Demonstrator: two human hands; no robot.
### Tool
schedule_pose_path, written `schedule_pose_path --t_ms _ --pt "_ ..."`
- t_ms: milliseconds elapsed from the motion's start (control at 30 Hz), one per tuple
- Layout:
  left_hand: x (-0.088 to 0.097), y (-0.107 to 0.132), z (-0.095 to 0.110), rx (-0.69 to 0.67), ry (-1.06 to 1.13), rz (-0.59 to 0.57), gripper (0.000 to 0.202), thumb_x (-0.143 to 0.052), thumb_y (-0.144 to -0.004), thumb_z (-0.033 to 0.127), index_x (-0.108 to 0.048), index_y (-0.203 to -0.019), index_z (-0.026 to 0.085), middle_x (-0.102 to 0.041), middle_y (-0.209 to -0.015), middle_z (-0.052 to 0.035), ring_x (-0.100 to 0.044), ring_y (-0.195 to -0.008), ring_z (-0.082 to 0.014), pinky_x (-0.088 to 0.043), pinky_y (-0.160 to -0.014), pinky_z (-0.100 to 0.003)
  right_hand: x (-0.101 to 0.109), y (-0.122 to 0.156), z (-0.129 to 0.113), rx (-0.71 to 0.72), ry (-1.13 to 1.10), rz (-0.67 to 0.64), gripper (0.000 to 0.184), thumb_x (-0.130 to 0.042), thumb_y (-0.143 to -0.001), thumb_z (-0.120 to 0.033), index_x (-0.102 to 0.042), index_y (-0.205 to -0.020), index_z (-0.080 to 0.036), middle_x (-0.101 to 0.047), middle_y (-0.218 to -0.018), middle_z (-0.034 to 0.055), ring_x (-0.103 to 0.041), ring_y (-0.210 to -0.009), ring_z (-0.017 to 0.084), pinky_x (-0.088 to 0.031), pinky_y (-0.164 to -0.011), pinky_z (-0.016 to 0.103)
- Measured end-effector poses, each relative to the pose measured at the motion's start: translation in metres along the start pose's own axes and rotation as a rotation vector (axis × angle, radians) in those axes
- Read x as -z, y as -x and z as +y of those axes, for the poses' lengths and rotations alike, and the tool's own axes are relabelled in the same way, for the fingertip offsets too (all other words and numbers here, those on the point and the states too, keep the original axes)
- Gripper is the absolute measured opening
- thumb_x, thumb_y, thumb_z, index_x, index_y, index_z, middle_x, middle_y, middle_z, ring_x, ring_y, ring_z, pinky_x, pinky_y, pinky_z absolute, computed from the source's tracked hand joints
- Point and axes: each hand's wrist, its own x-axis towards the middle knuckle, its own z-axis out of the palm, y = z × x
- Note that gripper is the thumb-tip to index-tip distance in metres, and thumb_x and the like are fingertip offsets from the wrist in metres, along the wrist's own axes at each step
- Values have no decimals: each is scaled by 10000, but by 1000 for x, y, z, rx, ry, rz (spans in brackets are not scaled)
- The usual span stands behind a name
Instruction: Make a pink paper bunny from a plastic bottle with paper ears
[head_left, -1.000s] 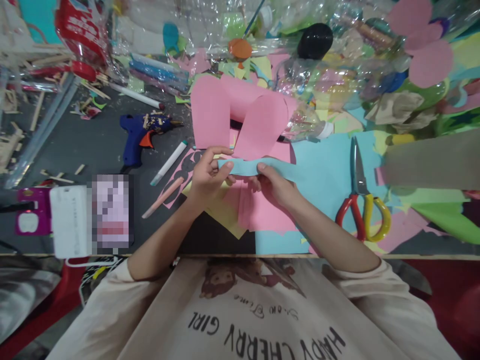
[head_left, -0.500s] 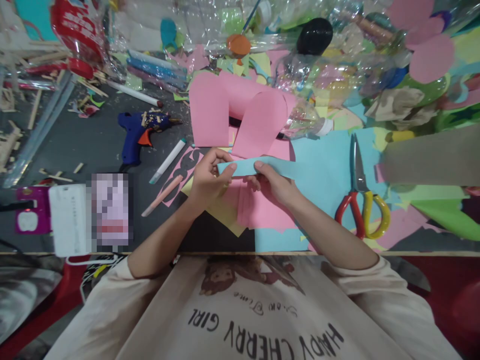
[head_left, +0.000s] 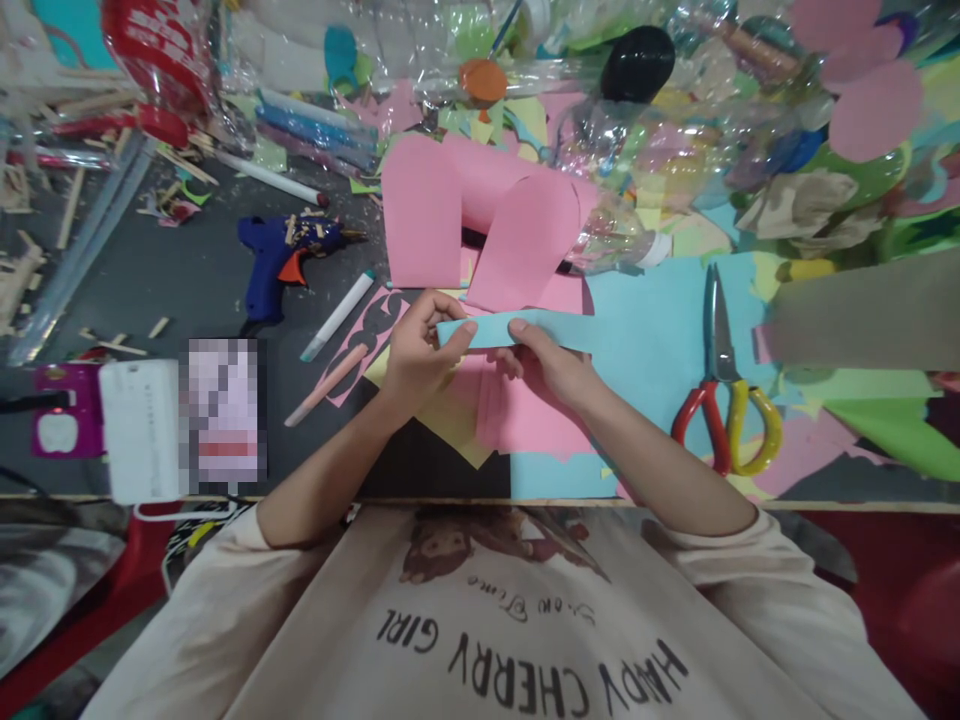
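Observation:
A light-blue paper strip [head_left: 493, 332] is stretched sideways between my two hands. My left hand [head_left: 425, 350] pinches its left end, thumb on top and fingers curled behind. Near its middle, my right hand [head_left: 551, 362] grips the strip with the thumb on top and fingers underneath; the right end sticks out beyond. Below the hands lie pink paper sheets [head_left: 536, 425] and a yellow sheet [head_left: 459, 425]. Just beyond the strip, a plastic bottle [head_left: 619, 235] lies wrapped in pink paper [head_left: 487, 180], with rounded pink pieces [head_left: 422, 215] against it.
Scissors [head_left: 721, 370] with red and yellow handles lie on a blue sheet [head_left: 645, 310] at right. A blue glue gun [head_left: 274, 260], markers [head_left: 339, 315] and a white power bank [head_left: 142, 430] are at left. Plastic bottles and paper scraps crowd the back.
The view has shifted slightly. Both hands keep hold of the strip in nearly the same place, and its right part looks tilted a little more toward the camera.

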Motion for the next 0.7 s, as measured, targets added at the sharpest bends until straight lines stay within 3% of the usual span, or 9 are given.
schedule_pose_path --t_ms 533,700 --pt "0 0 0 -21 -29 6 168 -638 -738 234 -471 -720 219 -469 -565 69 -448 -470 -72 -353 -448 -194 1 1 -1 -2 26 -1 483 -571 -855 -640 -690 -653 -217 -577 -561 -10 -538 -575 136 -468 -677 316" --pt "1 1 1 -14 -20 -6 203 -659 -751 262 -462 -722 221 -471 -584 61 -492 -519 -87 -395 -485 -206 -3 1 -3 4 16 29 478 -640 -779 -663 -657 -620 -213 -579 -574 -8 -513 -549 129 -463 -620 310"
